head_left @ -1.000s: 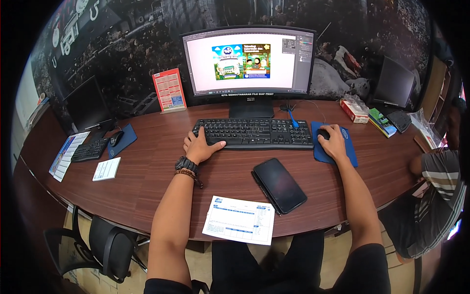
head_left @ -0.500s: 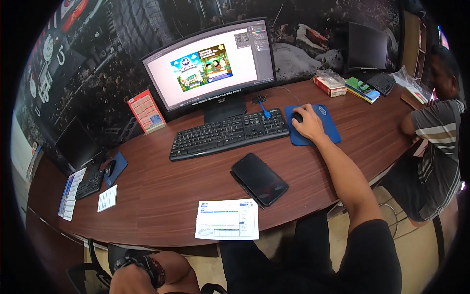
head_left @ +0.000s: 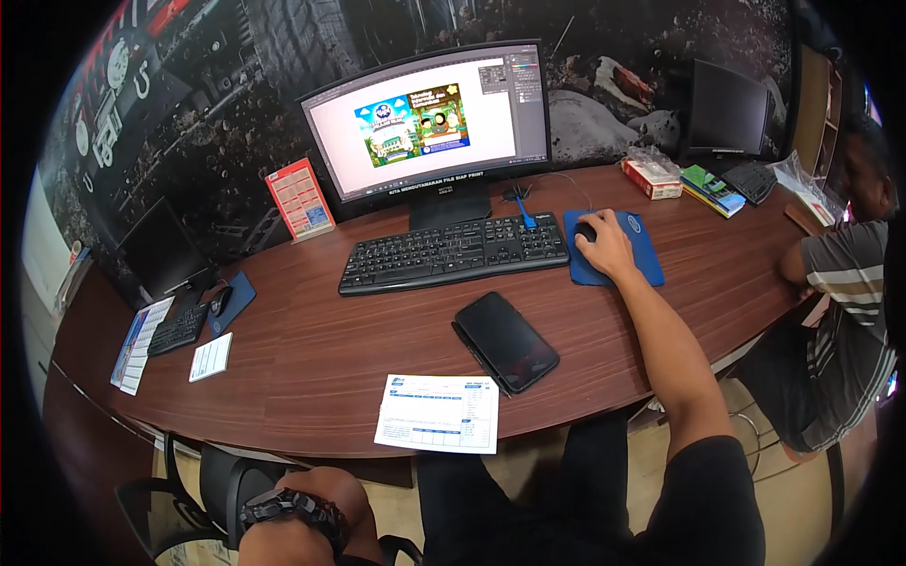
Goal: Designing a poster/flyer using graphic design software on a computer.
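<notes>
Beneath a dark wall mural (head_left: 236, 123), a curved brown tabletop (head_left: 321, 354) runs wide, with a co-worker (head_left: 843, 311) in stripes at its right end. The lit monitor (head_left: 425, 121) shows a two-panel layout (head_left: 412, 125), one half blue and green, the other brown, beside editing panels (head_left: 526, 77); both halves look filled, so the work seems well along, though what is left cannot be told. A dark left screen (head_left: 162, 247) and a dark right screen (head_left: 727, 108) flank it. Below lies the black keyboard (head_left: 453, 255), neither hand on it, with a blue pad (head_left: 644, 255) at its right end and a red calendar (head_left: 302, 200) standing to the upper left. At the front edge, a printed form (head_left: 437, 414) lies just beside a black phone (head_left: 508, 341). The left hand (head_left: 274, 548), cut off at the bottom of the view, has a grip that cannot be told. On the pad, the right hand (head_left: 609, 245) curls over the black mouse (head_left: 586, 232), its grip closed around it
</notes>
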`<move>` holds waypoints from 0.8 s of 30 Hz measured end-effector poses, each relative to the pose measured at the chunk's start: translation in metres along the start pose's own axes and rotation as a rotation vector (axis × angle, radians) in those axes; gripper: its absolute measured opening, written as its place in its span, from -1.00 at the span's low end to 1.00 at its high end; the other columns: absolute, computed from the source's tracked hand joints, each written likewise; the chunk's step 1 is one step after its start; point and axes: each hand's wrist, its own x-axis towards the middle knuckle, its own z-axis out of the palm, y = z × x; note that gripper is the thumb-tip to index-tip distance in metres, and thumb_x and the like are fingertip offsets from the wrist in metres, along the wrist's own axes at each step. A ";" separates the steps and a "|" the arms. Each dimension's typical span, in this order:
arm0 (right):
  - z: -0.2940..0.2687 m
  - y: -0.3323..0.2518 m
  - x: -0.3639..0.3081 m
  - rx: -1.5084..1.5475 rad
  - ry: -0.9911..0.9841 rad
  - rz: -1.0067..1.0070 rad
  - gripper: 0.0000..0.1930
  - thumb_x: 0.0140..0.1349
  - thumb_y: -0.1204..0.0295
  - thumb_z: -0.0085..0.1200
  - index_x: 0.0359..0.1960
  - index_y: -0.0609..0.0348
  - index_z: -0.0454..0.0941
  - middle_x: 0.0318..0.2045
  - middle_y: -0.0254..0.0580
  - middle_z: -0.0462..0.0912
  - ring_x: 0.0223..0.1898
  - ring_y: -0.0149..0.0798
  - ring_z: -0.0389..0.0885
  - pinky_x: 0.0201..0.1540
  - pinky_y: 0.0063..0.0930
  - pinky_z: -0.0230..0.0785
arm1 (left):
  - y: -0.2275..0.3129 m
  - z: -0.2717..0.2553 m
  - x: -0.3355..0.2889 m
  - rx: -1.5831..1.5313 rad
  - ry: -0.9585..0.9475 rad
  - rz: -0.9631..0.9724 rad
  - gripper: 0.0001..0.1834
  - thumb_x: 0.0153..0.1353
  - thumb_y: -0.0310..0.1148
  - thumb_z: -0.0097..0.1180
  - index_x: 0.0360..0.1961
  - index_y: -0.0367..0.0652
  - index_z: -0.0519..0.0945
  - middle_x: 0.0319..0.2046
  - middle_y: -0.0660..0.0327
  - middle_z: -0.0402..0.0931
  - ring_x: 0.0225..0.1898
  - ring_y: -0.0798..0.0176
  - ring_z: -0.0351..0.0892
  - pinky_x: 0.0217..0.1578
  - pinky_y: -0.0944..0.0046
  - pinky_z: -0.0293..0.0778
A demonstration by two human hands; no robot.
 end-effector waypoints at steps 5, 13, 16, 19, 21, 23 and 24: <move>0.006 -0.011 0.003 0.045 -0.003 -0.012 -0.58 0.12 0.25 0.20 0.04 0.03 0.62 0.09 -0.07 0.49 0.11 0.09 0.54 0.15 -0.10 0.42 | 0.018 -0.046 0.005 -0.040 0.264 0.064 -0.71 0.22 -0.44 0.30 -0.62 -0.26 0.54 -0.58 0.05 0.57 -0.61 0.05 0.62 -0.68 0.12 0.49; -0.006 0.001 0.003 -0.001 0.021 0.020 -0.57 0.09 0.24 0.20 0.03 0.02 0.63 0.09 -0.05 0.50 0.08 0.11 0.56 0.13 -0.06 0.43 | -0.030 -0.237 -0.148 0.967 1.404 -0.568 -0.62 0.44 -0.17 0.10 -0.02 -0.32 0.62 -0.16 0.09 0.64 -0.15 0.27 0.61 -0.09 0.28 0.51; -0.002 -0.008 0.004 -0.051 -0.007 0.029 -0.56 0.07 0.23 0.20 0.03 0.02 0.64 0.09 -0.06 0.50 0.10 0.11 0.55 0.14 -0.07 0.43 | -0.040 -0.261 -0.253 1.691 1.401 -1.054 -0.22 0.22 0.15 0.23 0.25 -0.27 0.49 0.12 -0.26 0.46 0.21 -0.20 0.43 0.23 -0.02 0.34; 0.002 -0.004 0.002 -0.013 -0.003 0.012 -0.59 0.08 0.23 0.20 0.00 0.03 0.65 0.07 -0.07 0.50 0.12 0.06 0.53 0.14 -0.09 0.42 | -0.050 -0.261 -0.294 1.719 1.551 -1.304 -0.09 0.16 0.26 0.23 0.34 -0.20 0.38 0.23 -0.27 0.32 0.27 -0.29 0.32 0.29 -0.09 0.25; -0.001 -0.002 0.001 0.008 0.005 -0.005 -0.60 0.09 0.24 0.19 -0.01 0.05 0.65 0.06 -0.07 0.51 0.11 0.06 0.54 0.14 -0.11 0.42 | -0.057 -0.254 -0.305 1.671 1.565 -1.469 -0.02 0.13 0.32 0.20 0.40 -0.15 0.31 0.28 -0.27 0.26 0.30 -0.33 0.25 0.30 -0.16 0.20; -0.006 -0.003 -0.001 0.041 0.033 -0.027 -0.61 0.10 0.27 0.17 -0.02 0.10 0.65 0.02 -0.05 0.52 0.08 0.07 0.55 0.13 -0.14 0.43 | -0.058 -0.256 -0.310 1.557 1.564 -1.445 -0.01 0.14 0.33 0.19 0.41 -0.15 0.29 0.28 -0.27 0.25 0.32 -0.32 0.22 0.31 -0.16 0.19; -0.005 -0.002 0.000 0.040 0.019 -0.024 -0.61 0.10 0.27 0.17 -0.02 0.10 0.65 0.02 -0.05 0.52 0.08 0.07 0.55 0.13 -0.14 0.43 | -0.056 -0.257 -0.310 1.461 1.552 -1.410 0.00 0.14 0.34 0.18 0.41 -0.16 0.28 0.28 -0.27 0.25 0.33 -0.31 0.20 0.31 -0.17 0.18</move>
